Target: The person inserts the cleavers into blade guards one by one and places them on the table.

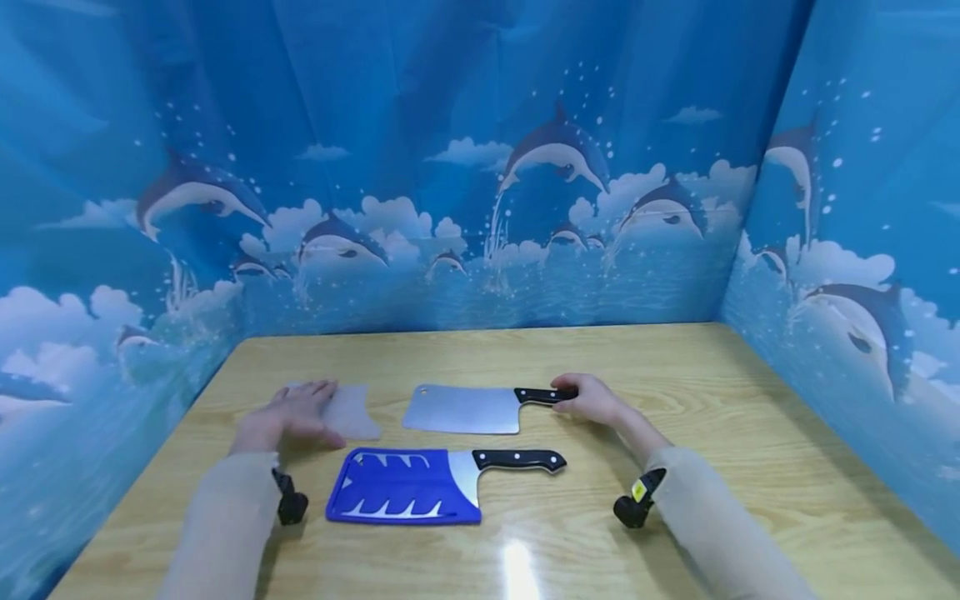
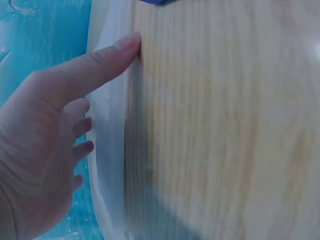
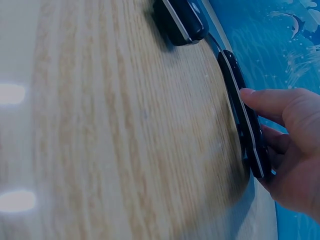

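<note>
In the head view my left hand (image 1: 296,411) lies over a whitish blade cover (image 1: 352,414) at the left, fingers extended and thumb stretched along its near side. The left wrist view shows the thumb of this left hand (image 2: 45,130) reaching out straight. My right hand (image 1: 592,400) holds the butt of the black handle (image 3: 243,107) of an uncovered cleaver (image 1: 465,410), thumb on one side and fingers on the other. That broad steel blade lies flat, pointing left. Nearer me, a second cleaver (image 1: 465,475) sits in a blue blade cover (image 1: 390,492) with white tooth-like shapes.
A light wood table (image 1: 645,517) bears everything. Blue curtains with dolphins (image 1: 480,208) stand along its back and sides. Dark cameras (image 1: 292,504) are strapped at both wrists, close over the tabletop.
</note>
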Tool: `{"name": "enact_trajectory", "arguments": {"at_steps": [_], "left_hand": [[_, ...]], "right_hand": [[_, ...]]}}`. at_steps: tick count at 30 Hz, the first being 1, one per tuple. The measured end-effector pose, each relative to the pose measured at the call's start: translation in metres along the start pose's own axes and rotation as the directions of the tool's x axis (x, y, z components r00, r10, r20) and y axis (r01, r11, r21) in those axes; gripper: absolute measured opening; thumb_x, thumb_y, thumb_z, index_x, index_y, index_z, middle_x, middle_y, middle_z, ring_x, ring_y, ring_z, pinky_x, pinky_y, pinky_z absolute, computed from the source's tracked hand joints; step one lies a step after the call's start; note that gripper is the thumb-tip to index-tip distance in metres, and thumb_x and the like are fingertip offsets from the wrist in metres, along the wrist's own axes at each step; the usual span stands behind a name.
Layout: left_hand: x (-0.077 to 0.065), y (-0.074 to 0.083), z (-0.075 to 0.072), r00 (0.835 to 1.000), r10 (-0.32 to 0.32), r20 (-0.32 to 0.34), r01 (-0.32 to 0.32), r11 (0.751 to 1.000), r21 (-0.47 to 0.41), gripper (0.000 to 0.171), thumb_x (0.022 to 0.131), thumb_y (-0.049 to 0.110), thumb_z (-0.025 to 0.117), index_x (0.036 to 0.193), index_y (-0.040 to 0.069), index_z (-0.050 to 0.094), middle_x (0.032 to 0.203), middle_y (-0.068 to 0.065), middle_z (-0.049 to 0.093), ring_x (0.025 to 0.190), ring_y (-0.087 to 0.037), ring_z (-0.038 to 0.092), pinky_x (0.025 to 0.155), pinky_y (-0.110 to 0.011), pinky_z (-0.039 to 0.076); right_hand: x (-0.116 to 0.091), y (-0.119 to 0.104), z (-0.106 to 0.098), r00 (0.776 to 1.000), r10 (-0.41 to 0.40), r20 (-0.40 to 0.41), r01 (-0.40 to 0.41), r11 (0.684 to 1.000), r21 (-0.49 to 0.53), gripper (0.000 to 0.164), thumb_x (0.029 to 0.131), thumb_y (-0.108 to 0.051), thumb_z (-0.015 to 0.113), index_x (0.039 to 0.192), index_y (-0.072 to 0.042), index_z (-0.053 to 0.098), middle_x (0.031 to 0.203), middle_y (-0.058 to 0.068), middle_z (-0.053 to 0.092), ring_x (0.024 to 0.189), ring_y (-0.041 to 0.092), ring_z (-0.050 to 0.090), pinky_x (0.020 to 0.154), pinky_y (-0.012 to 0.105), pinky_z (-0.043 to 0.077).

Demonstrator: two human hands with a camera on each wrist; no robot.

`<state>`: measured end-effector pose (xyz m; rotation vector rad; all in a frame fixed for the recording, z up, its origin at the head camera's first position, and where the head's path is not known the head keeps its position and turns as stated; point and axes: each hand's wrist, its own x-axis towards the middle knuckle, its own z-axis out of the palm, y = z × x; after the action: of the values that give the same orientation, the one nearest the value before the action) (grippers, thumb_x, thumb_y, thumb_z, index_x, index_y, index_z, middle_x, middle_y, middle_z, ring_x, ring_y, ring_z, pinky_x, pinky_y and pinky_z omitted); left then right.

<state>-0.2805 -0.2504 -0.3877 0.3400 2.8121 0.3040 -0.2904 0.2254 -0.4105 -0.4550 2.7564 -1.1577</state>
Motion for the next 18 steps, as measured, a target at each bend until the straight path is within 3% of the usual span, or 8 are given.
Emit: {"name": "enact_trajectory", "arguments": {"at_steps": [9,14,18], "left_hand": [[-0.008,-0.006,0.009,0.998,-0.059,-0.029,0.058,0.998,-0.025,0.116,0.079,0.068,0.07,0.156,-0.007,0.025,0.156,-0.038,0.024,0.143,-0.058,0.02,0.114,-0.075,0.012],[-0.007,-0.017,0.019,0.999,-0.038,-0.038,0.037,0.999,-0.021,0.121,0.081,0.077,0.06,0.156,-0.009,0.02,0.158,-0.037,0.02,0.145,-0.057,0.017,0.113,-0.077,0.013],[-0.01,-0.016,0.018,0.997,-0.002,-0.081,0.003,1.0,0.005,0.116,0.084,0.073,0.06,0.154,-0.013,0.023,0.155,-0.04,0.025,0.142,-0.059,0.023,0.11,-0.077,0.019]], "right_hand": [[0.002,-0.001,0.003,0.998,0.057,-0.009,-0.057,0.998,0.011,0.047,0.089,-0.006,0.072,0.13,0.012,0.059,0.131,0.03,0.06,0.123,0.043,0.055,0.108,0.054,0.043],[0.003,-0.002,0.004,0.998,0.053,-0.013,-0.053,0.999,0.0,0.045,0.089,-0.006,0.072,0.128,0.012,0.06,0.128,0.03,0.061,0.12,0.042,0.057,0.106,0.054,0.044],[0.005,-0.003,0.004,0.999,0.046,-0.013,-0.047,0.999,-0.022,0.045,0.089,-0.007,0.071,0.129,0.011,0.06,0.129,0.03,0.06,0.12,0.044,0.056,0.106,0.055,0.044]]}}
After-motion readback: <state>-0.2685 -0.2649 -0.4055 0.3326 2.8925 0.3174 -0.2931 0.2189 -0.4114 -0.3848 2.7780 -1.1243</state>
